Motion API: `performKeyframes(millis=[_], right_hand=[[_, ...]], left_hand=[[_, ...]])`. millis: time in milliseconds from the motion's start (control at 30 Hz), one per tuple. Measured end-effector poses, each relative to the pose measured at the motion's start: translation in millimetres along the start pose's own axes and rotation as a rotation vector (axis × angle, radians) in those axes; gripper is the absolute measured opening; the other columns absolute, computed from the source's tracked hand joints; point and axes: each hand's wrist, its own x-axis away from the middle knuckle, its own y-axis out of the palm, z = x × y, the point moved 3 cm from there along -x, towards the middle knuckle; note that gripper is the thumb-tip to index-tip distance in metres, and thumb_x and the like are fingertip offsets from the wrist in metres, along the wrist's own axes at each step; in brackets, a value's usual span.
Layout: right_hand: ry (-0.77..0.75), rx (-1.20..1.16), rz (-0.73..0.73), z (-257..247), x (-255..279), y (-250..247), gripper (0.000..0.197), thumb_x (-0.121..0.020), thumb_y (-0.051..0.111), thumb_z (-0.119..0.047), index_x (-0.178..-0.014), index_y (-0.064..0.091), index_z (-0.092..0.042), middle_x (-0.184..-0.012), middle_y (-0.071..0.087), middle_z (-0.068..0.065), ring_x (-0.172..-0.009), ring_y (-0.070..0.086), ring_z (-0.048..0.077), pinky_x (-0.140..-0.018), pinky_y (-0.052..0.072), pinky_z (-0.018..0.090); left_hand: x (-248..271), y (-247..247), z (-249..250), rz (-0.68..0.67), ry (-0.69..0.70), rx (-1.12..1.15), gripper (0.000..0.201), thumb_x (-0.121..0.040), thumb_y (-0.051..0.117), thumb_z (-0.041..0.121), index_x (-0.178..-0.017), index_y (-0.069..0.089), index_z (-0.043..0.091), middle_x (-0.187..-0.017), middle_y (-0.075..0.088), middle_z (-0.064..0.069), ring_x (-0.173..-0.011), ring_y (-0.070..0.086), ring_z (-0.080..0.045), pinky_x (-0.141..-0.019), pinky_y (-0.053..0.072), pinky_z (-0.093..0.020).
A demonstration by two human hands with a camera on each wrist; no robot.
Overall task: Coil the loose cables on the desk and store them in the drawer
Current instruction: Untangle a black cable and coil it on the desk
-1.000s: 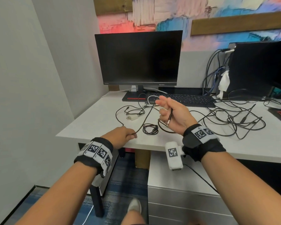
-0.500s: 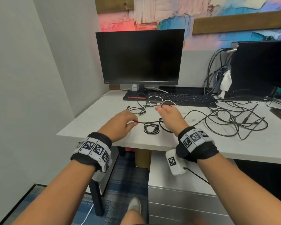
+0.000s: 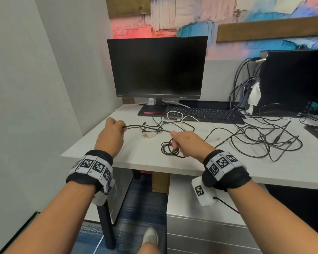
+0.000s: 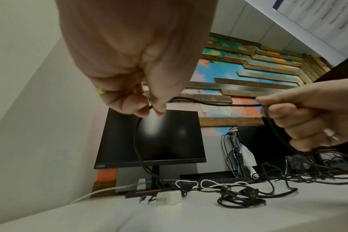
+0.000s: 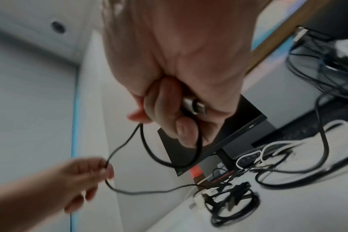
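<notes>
A thin black cable (image 3: 145,127) runs taut between my two hands above the white desk (image 3: 103,149). My left hand (image 3: 122,125) pinches it between thumb and fingertips (image 4: 157,108) at the left. My right hand (image 3: 174,142) is a fist around a loop of the same cable (image 5: 147,150) and its metal plug (image 5: 195,106). A small coiled black cable (image 3: 170,150) lies on the desk just under the right hand. A big tangle of black cables (image 3: 264,138) sprawls to the right. The grey drawer unit (image 3: 200,226) stands under the desk, its drawers shut.
A white charger (image 3: 150,135) and a white cable (image 3: 184,119) lie between my hands and the keyboard (image 3: 204,114). A monitor (image 3: 158,68) stands behind, a second screen (image 3: 297,79) at the right. A wall closes the left side.
My left hand has slid left and farther away along the cable, drawing it out straight. The right hand turned palm down a second ago and has since stayed nearly in place.
</notes>
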Motion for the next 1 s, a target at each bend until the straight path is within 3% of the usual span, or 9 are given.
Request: performKeyframes(millis=[167, 300, 367, 433, 500, 600, 767, 900, 1000], right_hand=[[0.067, -0.818, 0.099, -5.7, -6.6, -15.2, 0.037, -0.102, 0.028, -0.028, -0.071, 0.044, -0.016, -0.045, 0.027, -0.005, -0.038, 0.02, 0.01, -0.041, 0.016, 0.023], [0.07, -1.13, 0.145, -13.0, -4.2, -24.3, 0.035, -0.104, 0.028, -0.025, -0.083, 0.052, -0.011, -0.062, 0.062, 0.003, -0.039, 0.047, 0.011, -0.039, 0.03, 0.02], [0.035, -1.269, 0.178, -12.7, -3.8, -26.5, 0.038, -0.104, 0.03, -0.026, -0.088, 0.057, -0.006, -0.094, 0.07, 0.014, -0.066, 0.069, 0.019, -0.05, 0.053, 0.023], [-0.013, -1.343, 0.258, -7.8, -5.8, -31.5, 0.034, -0.104, 0.035, -0.024, -0.096, 0.06, -0.003, -0.114, 0.064, 0.018, -0.103, 0.067, 0.026, -0.082, 0.058, 0.035], [-0.007, -1.169, 0.385, -1.6, -8.2, -37.6, 0.027, -0.101, 0.042, -0.021, -0.1, 0.064, -0.005, -0.122, 0.059, 0.02, -0.116, 0.059, 0.026, -0.097, 0.05, 0.041], [0.001, -0.546, 0.463, -1.5, -6.0, -42.9, 0.032, -0.096, 0.049, -0.025, -0.107, 0.066, 0.0, -0.098, 0.06, 0.022, -0.081, 0.061, 0.027, -0.067, 0.049, 0.029], [-0.017, 0.295, 0.192, -0.2, -4.3, -27.8, 0.027, -0.1, 0.04, -0.018, -0.098, 0.061, -0.002, -0.09, 0.054, 0.007, -0.082, 0.05, 0.02, -0.075, 0.038, 0.031], [0.033, 0.297, -0.003, 2.2, 0.2, -15.9, 0.034, -0.1, 0.035, -0.019, -0.103, 0.062, 0.001, -0.078, 0.056, 0.006, -0.065, 0.051, 0.017, -0.06, 0.043, 0.027], [0.035, 0.212, -0.036, 2.0, 6.8, -16.8, 0.049, -0.099, 0.038, -0.043, -0.084, 0.071, -0.009, -0.068, 0.051, -0.009, -0.065, 0.047, 0.007, -0.07, 0.037, 0.024]], left_hand=[[16.0, 19.3, 21.5, -0.364, 0.099, 0.175, 0.017, -0.098, 0.041, 0.014, -0.095, 0.057, 0.015, -0.098, 0.06, -0.008, -0.077, 0.064, -0.027, -0.068, 0.049, -0.03], [32.1, 40.1, 45.8, -0.611, 0.146, 0.215, 0.016, -0.099, 0.034, 0.014, -0.095, 0.048, 0.02, -0.096, 0.058, -0.004, -0.074, 0.067, -0.023, -0.071, 0.055, -0.033], [35.4, 47.2, 56.3, -0.673, 0.188, 0.223, 0.015, -0.099, 0.036, 0.015, -0.094, 0.048, 0.02, -0.097, 0.058, -0.006, -0.077, 0.067, -0.022, -0.075, 0.055, -0.035], [38.6, 51.7, 63.5, -0.732, 0.243, 0.22, 0.014, -0.098, 0.04, 0.015, -0.09, 0.05, 0.023, -0.097, 0.059, -0.004, -0.083, 0.066, -0.019, -0.076, 0.053, -0.032], [39.8, 52.7, 67.7, -0.768, 0.304, 0.205, 0.023, -0.096, 0.046, 0.016, -0.079, 0.048, 0.031, -0.091, 0.057, 0.001, -0.086, 0.063, -0.019, -0.078, 0.05, -0.029], [32.8, 46.5, 64.3, -0.711, 0.345, 0.173, 0.028, -0.095, 0.049, 0.02, -0.073, 0.044, 0.038, -0.082, 0.055, 0.007, -0.081, 0.054, -0.016, -0.076, 0.043, -0.027], [12.8, 27.3, 54.3, -0.455, 0.337, 0.12, 0.012, -0.097, 0.047, 0.023, -0.1, 0.057, 0.018, -0.097, 0.053, 0.001, -0.089, 0.051, -0.014, -0.085, 0.041, -0.028], [2.5, 14.0, 47.9, -0.277, 0.291, 0.11, 0.015, -0.096, 0.048, 0.021, -0.106, 0.059, 0.016, -0.108, 0.052, 0.0, -0.094, 0.052, -0.015, -0.086, 0.038, -0.022], [-0.9, 8.9, 38.3, -0.229, 0.232, 0.081, 0.016, -0.097, 0.047, 0.021, -0.106, 0.059, 0.014, -0.115, 0.05, -0.002, -0.097, 0.052, -0.018, -0.085, 0.036, -0.022]])
